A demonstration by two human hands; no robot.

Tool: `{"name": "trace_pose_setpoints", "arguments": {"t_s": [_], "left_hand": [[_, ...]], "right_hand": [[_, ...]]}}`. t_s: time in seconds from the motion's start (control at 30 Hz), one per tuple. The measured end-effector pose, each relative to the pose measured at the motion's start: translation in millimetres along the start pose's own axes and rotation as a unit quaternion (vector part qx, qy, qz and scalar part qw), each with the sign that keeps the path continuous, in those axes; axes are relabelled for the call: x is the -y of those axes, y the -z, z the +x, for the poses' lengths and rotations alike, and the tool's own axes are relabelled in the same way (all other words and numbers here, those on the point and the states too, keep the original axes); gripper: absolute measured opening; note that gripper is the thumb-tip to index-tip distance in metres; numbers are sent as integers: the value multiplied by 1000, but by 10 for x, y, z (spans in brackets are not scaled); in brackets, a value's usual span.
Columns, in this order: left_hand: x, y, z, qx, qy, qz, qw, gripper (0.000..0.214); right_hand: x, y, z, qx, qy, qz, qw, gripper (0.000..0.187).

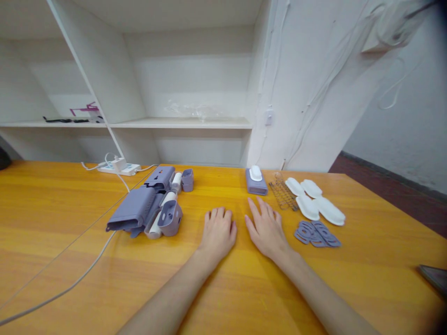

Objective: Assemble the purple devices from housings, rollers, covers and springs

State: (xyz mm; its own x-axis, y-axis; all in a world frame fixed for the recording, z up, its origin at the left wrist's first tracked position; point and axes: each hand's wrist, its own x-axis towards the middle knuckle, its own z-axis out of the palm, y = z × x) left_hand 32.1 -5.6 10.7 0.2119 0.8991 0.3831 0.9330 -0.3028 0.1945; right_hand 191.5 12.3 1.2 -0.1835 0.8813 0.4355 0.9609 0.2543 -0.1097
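My left hand lies palm down on the orange wooden table, fingers slightly curled, holding nothing. Beside it my right hand rests flat with fingers stretched out, also holding nothing. Just beyond the right hand stands a small lavender block with a white cap. A heap of lavender plastic housings and white rollers lies left of my left hand. To the right are metal springs, white oval shells and flat lavender gaskets.
A white power strip sits at the table's back, its cable running toward the front left. White shelving stands behind. A dark flat object lies at the right edge.
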Motion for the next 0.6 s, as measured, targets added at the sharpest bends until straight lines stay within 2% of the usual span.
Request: {"name": "trace_pose_setpoints", "arguments": {"t_s": [0.1,0.17,0.37,0.6], "left_hand": [[1,1,0,3,-1,-1,1000,20],[0,4,-1,4,-2,-2,1000,21],[-5,7,-2,5,0,2,1000,21],[-6,0,4,2,-6,9,1000,22]], "right_hand": [[-21,75,-182,38,50,36,997,50],[-67,106,-238,52,55,58,995,47],[-138,100,-222,56,53,87,993,35],[-113,103,-200,56,57,75,994,35]]}}
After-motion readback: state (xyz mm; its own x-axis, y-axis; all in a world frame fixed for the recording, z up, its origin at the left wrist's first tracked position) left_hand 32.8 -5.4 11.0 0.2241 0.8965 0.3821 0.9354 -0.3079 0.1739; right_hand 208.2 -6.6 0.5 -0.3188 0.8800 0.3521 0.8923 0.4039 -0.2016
